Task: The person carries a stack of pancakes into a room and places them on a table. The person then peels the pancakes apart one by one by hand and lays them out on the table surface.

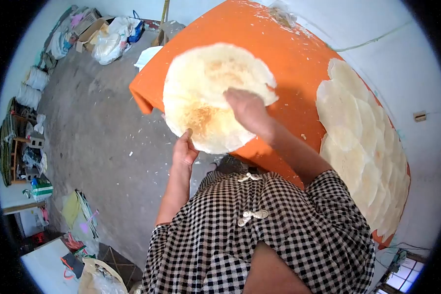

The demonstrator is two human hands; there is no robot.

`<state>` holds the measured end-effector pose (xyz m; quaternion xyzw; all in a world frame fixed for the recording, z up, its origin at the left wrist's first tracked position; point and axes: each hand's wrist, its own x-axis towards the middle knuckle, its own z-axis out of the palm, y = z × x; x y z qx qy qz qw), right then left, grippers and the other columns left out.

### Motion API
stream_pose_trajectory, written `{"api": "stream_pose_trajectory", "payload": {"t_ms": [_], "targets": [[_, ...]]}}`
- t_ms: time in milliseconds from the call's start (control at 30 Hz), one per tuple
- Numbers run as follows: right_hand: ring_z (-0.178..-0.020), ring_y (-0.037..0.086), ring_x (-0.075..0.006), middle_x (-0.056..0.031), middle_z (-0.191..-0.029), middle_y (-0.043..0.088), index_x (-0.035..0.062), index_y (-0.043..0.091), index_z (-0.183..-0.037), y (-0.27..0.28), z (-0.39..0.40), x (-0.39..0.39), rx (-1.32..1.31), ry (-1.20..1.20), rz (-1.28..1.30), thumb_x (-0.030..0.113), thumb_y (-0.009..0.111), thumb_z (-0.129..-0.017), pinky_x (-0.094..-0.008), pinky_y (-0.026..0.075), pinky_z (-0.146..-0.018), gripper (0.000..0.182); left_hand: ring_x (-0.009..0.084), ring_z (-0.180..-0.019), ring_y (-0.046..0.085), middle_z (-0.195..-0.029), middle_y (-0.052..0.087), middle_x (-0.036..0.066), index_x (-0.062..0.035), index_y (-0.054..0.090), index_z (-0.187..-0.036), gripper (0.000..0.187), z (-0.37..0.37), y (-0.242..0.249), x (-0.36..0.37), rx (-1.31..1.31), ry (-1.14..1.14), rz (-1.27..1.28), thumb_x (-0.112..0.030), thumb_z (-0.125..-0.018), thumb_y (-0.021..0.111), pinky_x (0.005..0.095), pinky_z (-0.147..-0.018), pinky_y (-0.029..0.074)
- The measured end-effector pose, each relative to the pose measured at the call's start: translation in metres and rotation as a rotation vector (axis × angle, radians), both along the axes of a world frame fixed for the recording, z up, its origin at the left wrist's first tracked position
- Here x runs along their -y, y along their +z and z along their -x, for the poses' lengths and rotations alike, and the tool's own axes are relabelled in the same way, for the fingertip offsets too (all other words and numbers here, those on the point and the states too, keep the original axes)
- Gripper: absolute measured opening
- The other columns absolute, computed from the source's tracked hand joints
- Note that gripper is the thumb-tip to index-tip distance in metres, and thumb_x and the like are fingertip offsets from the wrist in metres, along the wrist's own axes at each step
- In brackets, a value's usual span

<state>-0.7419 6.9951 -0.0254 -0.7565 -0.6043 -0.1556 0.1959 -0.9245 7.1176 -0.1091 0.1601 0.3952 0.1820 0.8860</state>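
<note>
A large, thin, pale round flatbread (191, 78) with browned patches extends past the near edge of the orange-covered table (299, 63). Its right rim is ragged, and a second round edge shows across its lower part. My left hand (185, 148) grips the near left rim, thumb on top and fingers hidden underneath. Over the middle right of the flatbread lies my right hand (250, 111), slightly blurred, its fingers stretched out flat toward the left. More pale flatbreads (362, 142) overlap in rows along the table's right side.
A crumpled clear plastic bag (281, 13) sits at the table's far end. White crumbs dot the orange cover and the grey floor (98, 122). Bags and a cardboard box (90, 34) stand at the back left. Shelves with goods (22, 147) line the left wall.
</note>
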Motion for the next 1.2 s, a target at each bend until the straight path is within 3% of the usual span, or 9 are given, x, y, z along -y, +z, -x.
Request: {"api": "stream_pose_trajectory", "payload": {"t_ms": [167, 300, 500, 667, 733, 900, 967, 1067, 1200], "targets": [[-0.074, 0.059, -0.0275, -0.0142, -0.090, 0.060, 0.0038, 0.055, -0.094, -0.037, 0.009, 0.001, -0.179, 0.006, 0.154, 0.004, 0.045, -0.079, -0.0365, 0.048, -0.059, 0.018, 0.0256, -0.113, 0.046, -0.125, 0.045, 0.010, -0.0040, 0.036, -0.126, 0.039, 0.000, 0.008, 0.002, 0.069, -0.019, 0.046, -0.013, -0.088, 0.043, 0.0423, -0.094, 0.038], [-0.061, 0.058, -0.0243, -0.0128, -0.074, 0.060, 0.0069, 0.057, -0.092, 0.054, -0.023, -0.015, -0.306, -0.006, -0.115, 0.007, 0.047, -0.081, -0.0365, 0.047, -0.054, 0.015, 0.0255, -0.113, 0.046, -0.125, 0.045, 0.011, -0.0041, 0.036, -0.126, 0.042, -0.001, 0.008, -0.001, 0.057, -0.019, 0.045, -0.011, -0.086, 0.047, 0.0424, -0.094, 0.038], [-0.076, 0.058, -0.0177, -0.0079, -0.086, 0.059, -0.0010, 0.053, -0.106, 0.114, -0.071, 0.003, -1.359, -0.175, -0.757, 0.010, 0.048, -0.085, -0.0320, 0.047, -0.067, 0.025, 0.0234, -0.105, 0.051, -0.116, 0.051, 0.010, -0.0013, 0.041, -0.120, 0.039, -0.004, 0.013, -0.004, 0.045, -0.004, 0.012, -0.005, -0.083, 0.051, 0.0380, -0.090, 0.042], [-0.089, 0.056, -0.0221, -0.0131, -0.103, 0.055, -0.0019, 0.049, -0.110, 0.042, -0.124, 0.023, -1.558, -0.488, -1.022, 0.011, 0.049, -0.085, -0.0358, 0.048, -0.073, 0.028, 0.0182, -0.084, 0.057, -0.098, 0.058, 0.011, 0.0071, 0.048, -0.106, 0.030, -0.015, 0.056, 0.001, -0.117, 0.058, -0.333, -0.002, -0.078, 0.056, 0.0294, -0.077, 0.046], [-0.089, 0.056, -0.0234, -0.0127, -0.102, 0.056, -0.0019, 0.049, -0.110, -0.003, -0.141, 0.037, -1.647, -0.513, -0.967, 0.012, 0.050, -0.084, -0.0364, 0.048, -0.073, 0.030, 0.0163, -0.078, 0.057, -0.093, 0.058, 0.011, 0.0093, 0.049, -0.102, 0.029, -0.019, 0.094, 0.011, -0.160, -0.002, -0.515, -0.002, -0.077, 0.057, 0.0271, -0.072, 0.046], [-0.094, 0.055, -0.0267, -0.0116, -0.107, 0.054, -0.0023, 0.042, -0.118, -0.094, -0.198, 0.083, -1.779, -0.565, -1.186, 0.014, 0.043, -0.086, -0.0373, 0.046, -0.078, 0.036, 0.0222, -0.084, 0.057, -0.098, 0.056, 0.014, 0.0108, 0.046, -0.105, 0.032, -0.046, 0.106, 0.006, -0.067, -0.108, -0.521, -0.001, -0.077, 0.055, 0.0312, -0.074, 0.047], [-0.097, 0.054, -0.0280, -0.0111, -0.111, 0.053, -0.0026, 0.039, -0.122, -0.107, -0.212, 0.095, -1.819, -0.578, -1.292, 0.015, 0.039, -0.087, -0.0377, 0.046, -0.080, 0.039, 0.0277, -0.095, 0.054, -0.109, 0.051, 0.018, 0.0103, 0.040, -0.113, 0.037, -0.061, 0.124, -0.008, 0.015, -0.085, -0.391, 0.000, -0.080, 0.051, 0.0358, -0.080, 0.047], [-0.104, 0.050, -0.0278, -0.0125, -0.118, 0.048, -0.0026, 0.036, -0.124, -0.033, -0.163, 0.109, -1.615, -0.855, -1.012, 0.011, 0.040, -0.086, -0.0379, 0.047, -0.081, 0.041, 0.0269, -0.096, 0.052, -0.109, 0.050, 0.017, 0.0079, 0.039, -0.115, 0.037, -0.070, 0.136, -0.049, 0.121, -0.048, -0.307, -0.003, -0.082, 0.048, 0.0361, -0.081, 0.045], [-0.107, 0.049, -0.0314, -0.0156, -0.120, 0.045, -0.0003, 0.037, -0.122, -0.065, -0.163, 0.099, -1.844, -0.630, -1.074, 0.000, 0.039, -0.081, -0.0477, 0.047, -0.082, 0.041, 0.0229, -0.087, 0.052, -0.102, 0.051, 0.014, 0.0057, 0.042, -0.111, 0.031, -0.103, 0.175, -0.098, 0.189, -0.043, -0.439, -0.006, -0.083, 0.048, 0.0336, -0.072, 0.044]]}}
